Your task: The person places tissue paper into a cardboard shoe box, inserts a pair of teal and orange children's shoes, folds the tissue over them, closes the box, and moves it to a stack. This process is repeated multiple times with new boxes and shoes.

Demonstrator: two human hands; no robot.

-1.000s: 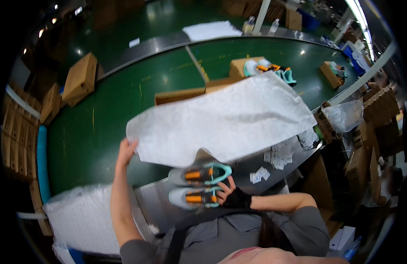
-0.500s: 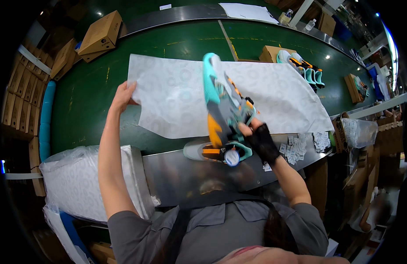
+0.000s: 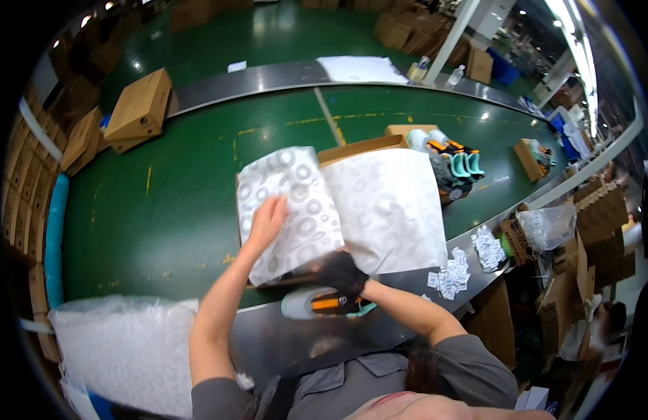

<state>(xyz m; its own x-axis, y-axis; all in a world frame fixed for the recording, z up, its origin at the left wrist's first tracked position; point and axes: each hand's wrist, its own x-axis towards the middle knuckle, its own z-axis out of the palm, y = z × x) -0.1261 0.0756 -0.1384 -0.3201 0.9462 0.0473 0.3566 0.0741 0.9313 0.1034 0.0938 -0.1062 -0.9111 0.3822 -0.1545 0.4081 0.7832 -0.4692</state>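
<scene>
White patterned wrapping paper [image 3: 390, 210] lies over a cardboard box [image 3: 362, 149], with its left part [image 3: 296, 210] folded inward. My left hand [image 3: 269, 218] rests on that folded part, fingers stretched forward against it. At the near edge of the paper is my right hand [image 3: 341, 271] in a black fingerless glove. Its fingers are blurred and partly hidden, so any grip cannot be made out. Just below it a grey, orange and turquoise sports shoe [image 3: 325, 304] lies on the metal ledge. Whatever is under the paper is hidden.
Several similar shoes [image 3: 453, 157] stand at the right beyond the paper. White packets [image 3: 450, 276] lie in piles on the metal ledge [image 3: 268, 329]. Bagged paper [image 3: 128, 350] sits at lower left. Brown boxes [image 3: 138, 112] stand on the far left of the green belt [image 3: 163, 224].
The paper's left part has been folded over to the right, and my left hand has moved inward. My right hand has come left and nearer; the shoe it held is out of sight.
</scene>
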